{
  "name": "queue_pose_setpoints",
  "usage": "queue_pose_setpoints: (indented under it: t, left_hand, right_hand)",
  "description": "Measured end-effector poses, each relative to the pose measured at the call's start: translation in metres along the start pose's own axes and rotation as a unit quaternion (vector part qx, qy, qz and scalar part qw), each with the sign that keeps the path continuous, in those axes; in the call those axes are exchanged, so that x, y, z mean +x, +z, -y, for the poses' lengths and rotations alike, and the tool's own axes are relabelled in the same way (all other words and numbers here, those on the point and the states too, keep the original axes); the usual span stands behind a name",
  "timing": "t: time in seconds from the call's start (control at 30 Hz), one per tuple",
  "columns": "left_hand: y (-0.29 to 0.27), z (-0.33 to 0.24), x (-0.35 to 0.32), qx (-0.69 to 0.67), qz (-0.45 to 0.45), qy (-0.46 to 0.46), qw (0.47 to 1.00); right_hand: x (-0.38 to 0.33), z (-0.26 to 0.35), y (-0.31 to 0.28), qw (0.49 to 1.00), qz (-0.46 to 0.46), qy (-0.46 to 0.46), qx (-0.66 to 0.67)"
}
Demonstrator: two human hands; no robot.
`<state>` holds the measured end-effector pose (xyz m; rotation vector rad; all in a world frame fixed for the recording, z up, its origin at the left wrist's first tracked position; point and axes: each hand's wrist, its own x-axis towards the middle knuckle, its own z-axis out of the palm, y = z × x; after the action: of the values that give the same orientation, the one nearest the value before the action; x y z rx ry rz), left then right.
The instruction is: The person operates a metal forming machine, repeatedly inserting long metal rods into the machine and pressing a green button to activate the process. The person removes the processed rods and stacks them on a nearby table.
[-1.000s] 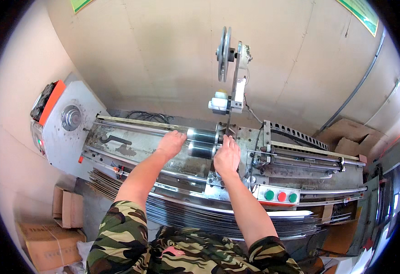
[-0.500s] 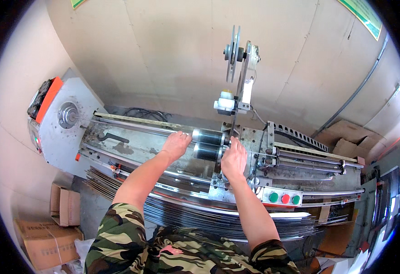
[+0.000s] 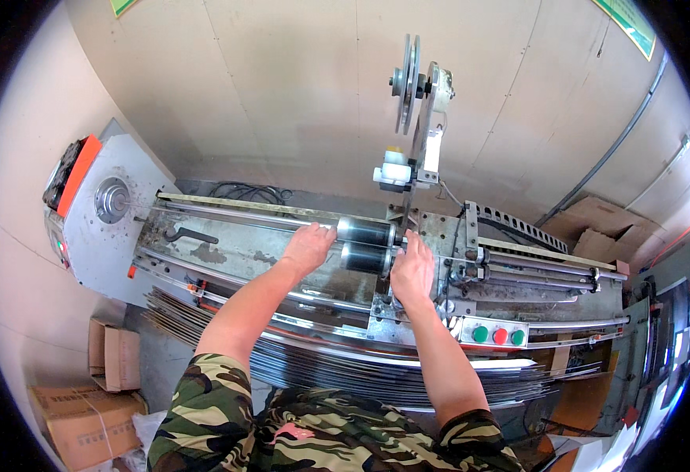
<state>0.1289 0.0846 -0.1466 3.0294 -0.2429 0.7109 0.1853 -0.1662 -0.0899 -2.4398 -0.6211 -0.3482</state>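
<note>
View from above of a person in camouflage sleeves working at a long metal machine [image 3: 227, 252] that runs from left to right in front of a beige wall. Both bare forearms reach up from the lower edge. The left hand [image 3: 307, 248] lies palm down near the middle of the machine bed, its fingers touching the left end of two dark rollers [image 3: 367, 244] that lie one behind the other; the fingers are loosely bent, not closed round anything. The right hand [image 3: 412, 271] rests just at the rollers' right end, fingers pointing away from the person; whether it grips anything I cannot tell. A grooved wheel [image 3: 406, 82] stands on an upright arm behind the rollers. Green and red buttons [image 3: 499, 336] sit near the machine's front edge, right of the right hand. A stack of thin metal strips [image 3: 345, 370] lies below the front edge. Cardboard boxes [image 3: 93, 409] stand at lower left.
</note>
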Motion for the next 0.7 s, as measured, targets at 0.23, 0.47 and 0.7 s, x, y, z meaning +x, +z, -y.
queue_pose_setpoints:
  t: [0.23, 0.47, 0.7]
  left_hand:
    - [0.0028, -0.0011, -0.0013, -0.013, 0.005, -0.004, 1.0]
    - [0.0024, -0.0041, 0.0002, -0.016, 0.017, -0.005, 1.0]
    - [0.0018, -0.0056, 0.0026, -0.014, 0.056, -0.021, 0.998]
  right_hand:
    - [-0.0009, -0.0031, 0.0007, 1.0, -0.015, -0.009, -0.008]
    - [0.0007, -0.0047, -0.0007, 1.0, 0.003, 0.005, -0.009]
    - [-0.0003, -0.0082, 0.0008, 1.0, -0.006, -0.007, -0.013]
